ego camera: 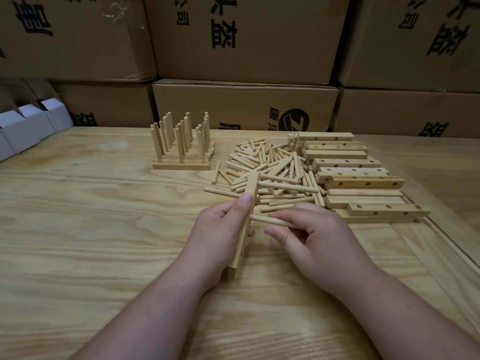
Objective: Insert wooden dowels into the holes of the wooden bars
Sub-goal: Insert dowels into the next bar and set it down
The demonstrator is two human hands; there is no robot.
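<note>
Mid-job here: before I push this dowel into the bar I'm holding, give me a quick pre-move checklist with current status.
1. Left hand grips the bar firmly: ok.
2. Right hand pinches the dowel: ok.
3. Dowel tip meets the bar's side: ok.
4. Tip centred on a hole: cannot tell, fingers hide it.
5. Loose dowels within reach for the next hole: ok.
6. Finished bars stand apart, out of the way: ok.

The left hand (220,229) covered the middle of the held bar (246,219). The dowel (270,221) tip met the bar, possibly seated; the joint was not discernible. Frame edges cropped the cardboard boxes (246,37).
</note>
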